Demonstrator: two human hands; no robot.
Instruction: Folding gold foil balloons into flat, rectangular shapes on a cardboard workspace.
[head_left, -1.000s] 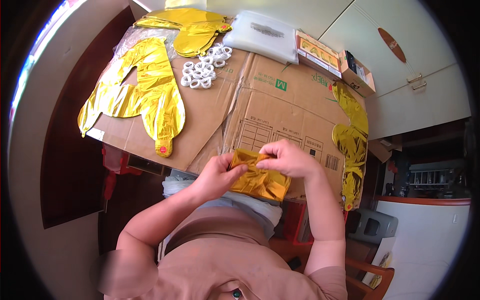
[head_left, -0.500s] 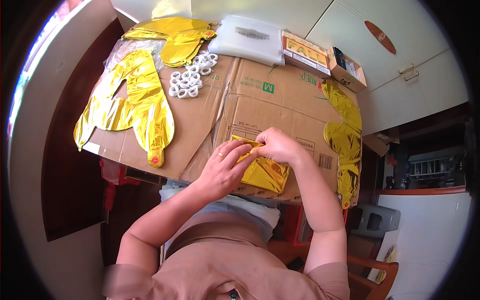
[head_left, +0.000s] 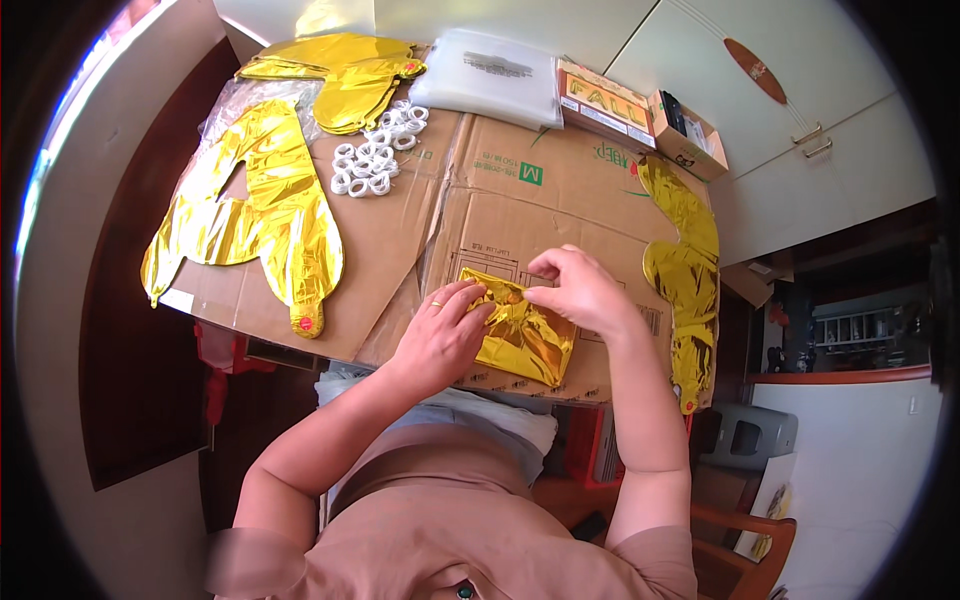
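A gold foil balloon (head_left: 522, 345), folded into a small packet, lies on the cardboard near the table's front edge. My left hand (head_left: 440, 335), with a ring on one finger, is closed over its left edge, fingertips pressed to the foil. Just above its upper right side hovers my right hand (head_left: 585, 292), thumb and forefinger apart, nothing visible between them. Creases run across the packet's top. At the left lies a flat letter-A-shaped gold balloon (head_left: 270, 200); along the right edge a curved gold balloon (head_left: 690, 270) hangs partly over the side.
Flattened cardboard (head_left: 400, 230) covers the table. Several white string coils (head_left: 370, 165) sit beyond my left hand, near stacked gold balloons (head_left: 355, 85). Along the back are clear plastic bags (head_left: 490, 80), a printed box (head_left: 605, 105) and an open carton (head_left: 690, 135). A cabinet (head_left: 780, 90) stands behind.
My right hand has come off the foil and moved slightly up and right, its fingers parting. My left hand stays on the folded balloon, whose top is now more exposed.
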